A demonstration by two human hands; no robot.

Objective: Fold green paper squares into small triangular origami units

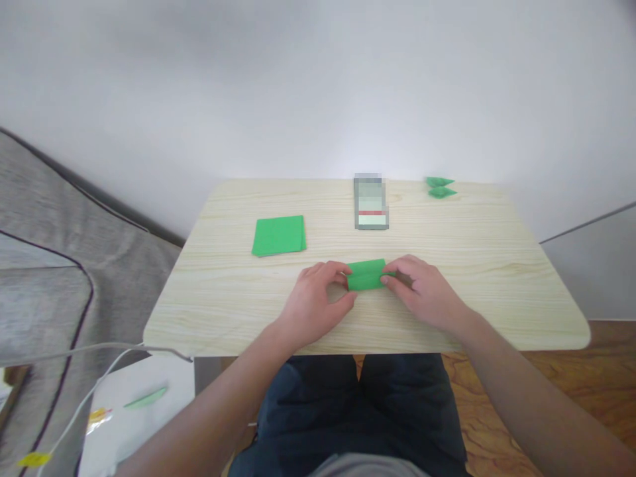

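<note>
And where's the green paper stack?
In the head view, the stack lies on the left half of the table, left of the pixelated device and beyond the left hand.

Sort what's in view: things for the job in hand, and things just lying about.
Belongs, judging by the matching green:
Strip, between the left hand and right hand
Stack
Pointed pieces, probably

Apparently lying about:
Pixelated slab, perhaps a phone
Yellow tag
Pale green sliver, role unclear
</note>
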